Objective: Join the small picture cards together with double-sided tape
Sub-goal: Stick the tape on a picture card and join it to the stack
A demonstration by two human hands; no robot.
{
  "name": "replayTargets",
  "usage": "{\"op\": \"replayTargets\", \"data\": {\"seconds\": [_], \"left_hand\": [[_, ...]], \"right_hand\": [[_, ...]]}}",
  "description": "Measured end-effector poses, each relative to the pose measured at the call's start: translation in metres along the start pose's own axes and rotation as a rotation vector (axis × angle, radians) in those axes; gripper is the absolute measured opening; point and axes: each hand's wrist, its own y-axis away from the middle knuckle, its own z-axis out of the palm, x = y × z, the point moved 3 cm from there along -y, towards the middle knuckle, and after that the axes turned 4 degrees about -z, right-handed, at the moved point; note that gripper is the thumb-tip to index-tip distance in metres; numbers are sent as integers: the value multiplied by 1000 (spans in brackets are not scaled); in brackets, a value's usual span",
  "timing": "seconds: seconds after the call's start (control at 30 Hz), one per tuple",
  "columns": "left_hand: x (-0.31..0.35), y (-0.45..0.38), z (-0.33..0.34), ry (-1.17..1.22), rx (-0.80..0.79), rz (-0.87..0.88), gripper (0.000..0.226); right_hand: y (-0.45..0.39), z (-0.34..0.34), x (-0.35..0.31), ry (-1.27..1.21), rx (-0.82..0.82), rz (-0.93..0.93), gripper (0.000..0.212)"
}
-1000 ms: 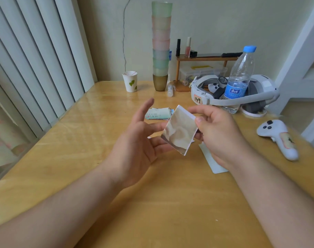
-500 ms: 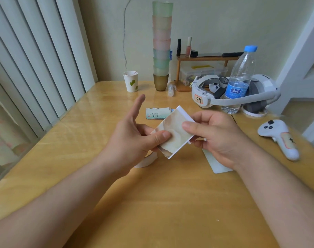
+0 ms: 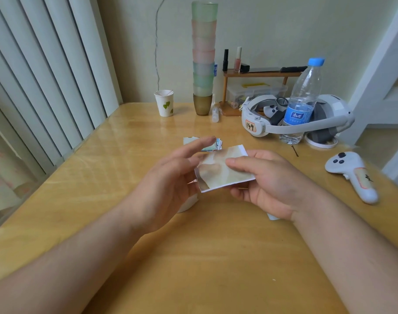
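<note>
Right hand (image 3: 268, 182) pinching picture card (image 3: 223, 168) between both hands, left hand (image 3: 168, 180) slack-fingered beside it

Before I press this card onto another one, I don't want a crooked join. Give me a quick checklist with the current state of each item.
1. Picture card held firmly: ok, right hand pinches it.
2. Left hand free to help: ok, fingers relaxed at the card's left edge.
3. Tape on the card: cannot tell.
4. More cards within reach: ok, card pile lies behind the hands.
5. Card flat: ok.
</note>
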Motion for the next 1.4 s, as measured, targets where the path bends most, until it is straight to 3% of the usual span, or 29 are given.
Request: {"op": "replayTargets", "data": {"seconds": [0.23, 0.47, 0.7, 0.97, 1.2, 1.4], "left_hand": [[0, -1, -2, -31, 102, 72, 29], [7, 0, -4, -1, 54, 98, 79], [7, 0, -4, -17, 43, 67, 92], [0, -2, -8, -110, 79, 48, 69], [-7, -6, -10, -192, 73, 71, 53], [-3, 4, -7, -513, 75, 205, 47]], "right_hand": [[5, 6, -3, -39, -89, 21, 37], [7, 6, -3, -17, -111, 41, 30], [8, 8, -4, -6, -103, 32, 30], [8, 6, -4, 66, -46, -37, 34], [8, 8, -5, -71, 76, -37, 22], [8, 7, -7, -156, 118, -14, 19]]}}
